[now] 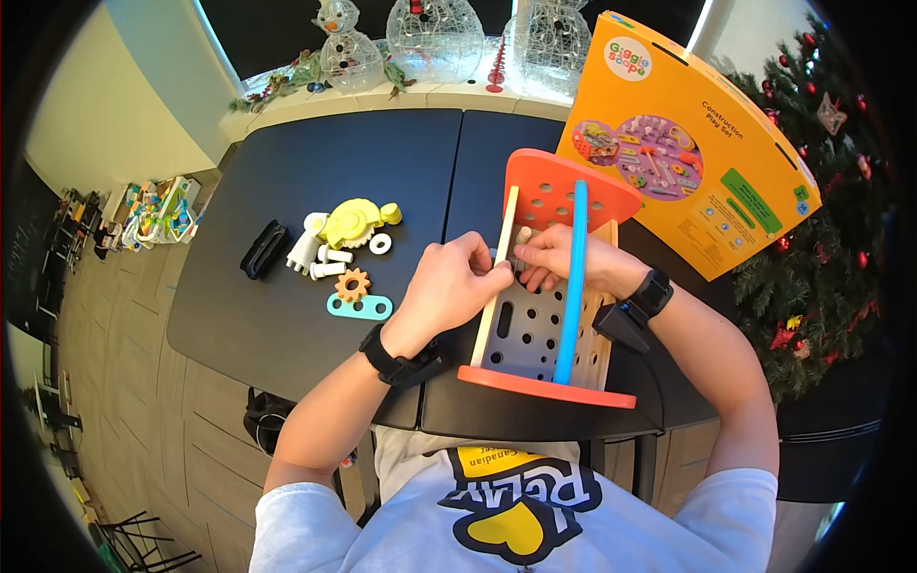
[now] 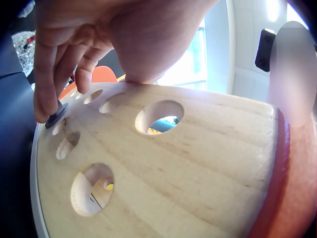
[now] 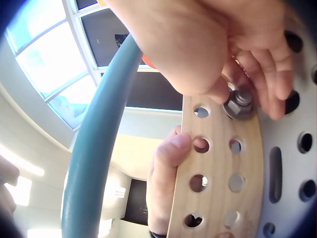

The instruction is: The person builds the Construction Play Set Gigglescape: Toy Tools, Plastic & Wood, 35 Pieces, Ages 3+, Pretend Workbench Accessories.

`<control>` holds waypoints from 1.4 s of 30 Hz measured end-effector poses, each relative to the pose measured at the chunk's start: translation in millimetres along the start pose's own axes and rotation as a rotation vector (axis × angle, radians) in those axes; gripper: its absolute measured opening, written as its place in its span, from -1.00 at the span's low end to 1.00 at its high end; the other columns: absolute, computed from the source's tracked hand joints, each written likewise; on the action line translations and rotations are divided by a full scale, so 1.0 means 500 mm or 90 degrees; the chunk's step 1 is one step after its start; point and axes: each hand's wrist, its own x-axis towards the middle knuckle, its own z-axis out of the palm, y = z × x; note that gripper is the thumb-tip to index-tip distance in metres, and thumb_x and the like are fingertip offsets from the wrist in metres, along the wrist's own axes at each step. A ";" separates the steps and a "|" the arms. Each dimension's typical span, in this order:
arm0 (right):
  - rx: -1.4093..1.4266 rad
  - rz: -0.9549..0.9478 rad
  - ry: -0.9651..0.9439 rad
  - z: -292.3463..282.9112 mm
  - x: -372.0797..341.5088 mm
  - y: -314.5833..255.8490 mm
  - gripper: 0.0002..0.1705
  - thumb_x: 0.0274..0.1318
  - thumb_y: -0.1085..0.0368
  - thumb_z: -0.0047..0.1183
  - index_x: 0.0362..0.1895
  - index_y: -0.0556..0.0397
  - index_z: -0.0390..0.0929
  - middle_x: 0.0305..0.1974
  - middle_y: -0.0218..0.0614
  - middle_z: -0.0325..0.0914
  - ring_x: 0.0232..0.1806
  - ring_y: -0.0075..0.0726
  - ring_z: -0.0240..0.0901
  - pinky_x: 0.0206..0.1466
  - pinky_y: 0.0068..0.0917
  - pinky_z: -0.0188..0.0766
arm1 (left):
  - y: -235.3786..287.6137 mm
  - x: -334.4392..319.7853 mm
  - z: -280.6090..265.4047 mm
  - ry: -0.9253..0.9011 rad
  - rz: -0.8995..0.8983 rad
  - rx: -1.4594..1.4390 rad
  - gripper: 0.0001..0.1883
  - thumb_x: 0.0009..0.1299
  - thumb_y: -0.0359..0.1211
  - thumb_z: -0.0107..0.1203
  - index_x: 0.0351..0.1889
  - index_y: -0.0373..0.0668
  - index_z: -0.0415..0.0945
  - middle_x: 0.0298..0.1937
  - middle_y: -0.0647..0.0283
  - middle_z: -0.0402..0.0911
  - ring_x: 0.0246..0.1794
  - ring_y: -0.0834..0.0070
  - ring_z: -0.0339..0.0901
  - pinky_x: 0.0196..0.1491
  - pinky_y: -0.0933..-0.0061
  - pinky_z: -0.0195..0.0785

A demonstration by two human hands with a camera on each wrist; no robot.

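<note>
At the near edge of my head feed: white shirt (image 1: 401,497) with a black-and-yellow print. Just past it, the toolbox (image 1: 544,393) stands on the black table (image 1: 382,162), right of the table seam. Red end plates, blue handle (image 1: 571,320) running between them, grey perforated floor, wooden panels with holes down both sides.

Both hands are at the left panel (image 3: 218,163). Left hand (image 1: 449,286) is outside, fingers curled, holding the grey bolt (image 2: 57,115) by its head; on my right-wrist feed its thumb shows by the panel's edge. Right hand (image 1: 598,260) reaches inside under the handle, thumb and fingers curled round a grey nut (image 3: 237,111) on the inner face.

Left of the toolbox, well apart, I've got loose parts in a cluster: turquoise strip (image 1: 371,313), orange gear (image 1: 362,284) touching it, white bolts (image 1: 328,269), white ring (image 1: 380,251), yellow saw disc (image 1: 351,222). Black case (image 1: 265,250) lies left of them.

Farther: orange carton (image 1: 726,162), "Construction Play Set", stands tilted behind the toolbox. Decorated tree (image 1: 793,363) right of it. Wire snowmen (image 1: 353,59) line the sill at the back.
</note>
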 end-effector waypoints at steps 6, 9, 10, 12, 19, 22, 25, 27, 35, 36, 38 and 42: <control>0.081 0.077 0.038 0.004 -0.003 -0.015 -0.39 0.55 -0.04 -0.02 0.16 0.38 0.56 -0.09 0.11 0.75 -0.14 -0.16 0.77 -0.22 -0.42 0.66 | 0.003 0.000 -0.001 -0.002 -0.009 -0.007 -0.63 0.36 -0.16 0.29 -0.36 -0.35 0.55 -0.45 0.03 0.72 -0.42 0.33 0.72 -0.25 0.38 0.55; 0.052 0.005 0.043 0.008 -0.010 -0.015 -0.46 0.48 0.00 0.13 0.09 0.34 0.58 -0.18 -0.05 0.74 -0.19 -0.29 0.72 -0.23 -0.46 0.63 | 0.001 -0.001 -0.001 0.000 -0.002 -0.008 -0.63 0.36 -0.16 0.28 -0.35 -0.35 0.55 -0.44 0.02 0.73 -0.41 0.32 0.73 -0.25 0.37 0.55; 0.026 -0.035 0.042 0.010 -0.013 -0.013 -0.48 0.45 0.02 0.18 0.06 0.33 0.59 -0.21 -0.11 0.73 -0.21 -0.34 0.70 -0.24 -0.47 0.61 | 0.000 0.000 -0.001 0.001 -0.002 -0.004 -0.63 0.36 -0.16 0.28 -0.35 -0.35 0.55 -0.44 0.02 0.73 -0.41 0.31 0.73 -0.25 0.37 0.55; 0.020 -0.072 0.021 0.005 -0.006 0.001 -0.51 0.39 0.04 0.26 0.00 0.30 0.60 -0.26 -0.21 0.68 -0.24 -0.41 0.66 -0.23 -0.50 0.59 | -0.001 0.001 0.000 0.003 0.000 0.003 -0.64 0.36 -0.16 0.28 -0.34 -0.35 0.56 -0.44 0.02 0.73 -0.41 0.31 0.73 -0.24 0.37 0.55; 0.018 0.059 -0.037 0.002 0.006 -0.002 -0.35 0.54 -0.12 -0.01 0.09 0.35 0.63 -0.12 -0.03 0.74 -0.25 -0.31 0.72 -0.17 -0.40 0.64 | 0.002 0.000 -0.001 0.001 -0.002 -0.008 -0.63 0.36 -0.16 0.28 -0.34 -0.35 0.57 -0.44 0.04 0.73 -0.41 0.34 0.73 -0.25 0.39 0.55; 0.020 0.052 -0.020 0.007 0.000 -0.008 -0.27 0.58 -0.17 -0.17 0.15 0.36 0.61 -0.04 0.09 0.74 -0.24 -0.24 0.74 -0.16 -0.33 0.66 | -0.002 0.001 0.001 0.003 0.006 -0.009 -0.63 0.36 -0.16 0.29 -0.35 -0.35 0.57 -0.45 0.04 0.72 -0.41 0.35 0.72 -0.25 0.39 0.55; 0.037 0.083 0.048 0.007 -0.008 -0.027 -0.32 0.54 -0.13 -0.06 0.13 0.36 0.61 -0.11 0.00 0.74 -0.27 -0.30 0.72 -0.20 -0.39 0.63 | 0.000 0.001 0.000 0.001 0.002 -0.007 -0.63 0.36 -0.15 0.29 -0.35 -0.35 0.57 -0.45 0.04 0.72 -0.41 0.35 0.72 -0.25 0.39 0.55; 0.005 0.021 0.039 0.005 0.002 -0.011 -0.40 0.50 -0.14 0.04 0.08 0.22 0.59 -0.24 -0.23 0.71 -0.30 -0.45 0.66 -0.34 -0.52 0.48 | 0.001 0.001 -0.002 0.000 0.004 -0.002 -0.62 0.36 -0.15 0.28 -0.35 -0.35 0.57 -0.45 0.04 0.72 -0.41 0.35 0.72 -0.25 0.39 0.55; -0.093 -0.054 0.001 0.000 0.004 0.004 -0.36 0.51 -0.12 0.02 0.14 0.30 0.63 -0.27 -0.18 0.73 -0.32 -0.37 0.67 -0.24 -0.44 0.59 | 0.001 -0.001 0.000 0.003 -0.003 -0.003 -0.62 0.36 -0.14 0.29 -0.36 -0.35 0.57 -0.45 0.04 0.72 -0.41 0.35 0.72 -0.25 0.39 0.54; -0.072 -0.024 0.002 0.001 0.008 0.006 -0.35 0.53 -0.13 0.00 0.15 0.31 0.62 -0.25 -0.16 0.74 -0.32 -0.36 0.67 -0.24 -0.43 0.59 | 0.001 0.000 0.000 0.002 -0.005 -0.004 -0.62 0.36 -0.15 0.30 -0.36 -0.35 0.57 -0.45 0.04 0.72 -0.41 0.35 0.72 -0.25 0.39 0.54; -0.043 0.024 0.008 0.004 0.008 0.000 -0.32 0.54 -0.15 -0.05 0.17 0.30 0.62 -0.22 -0.11 0.76 -0.32 -0.34 0.68 -0.23 -0.41 0.60 | 0.003 0.000 0.000 0.001 -0.006 -0.004 -0.62 0.36 -0.15 0.30 -0.36 -0.35 0.57 -0.45 0.04 0.72 -0.41 0.35 0.72 -0.25 0.39 0.54; 0.022 0.067 0.047 0.006 -0.002 -0.016 -0.32 0.52 -0.15 -0.01 0.22 0.28 0.59 -0.22 -0.10 0.75 -0.35 -0.34 0.67 -0.24 -0.43 0.59 | 0.000 0.000 0.001 0.005 0.000 -0.001 -0.63 0.36 -0.15 0.29 -0.36 -0.35 0.57 -0.45 0.04 0.72 -0.42 0.35 0.72 -0.25 0.39 0.55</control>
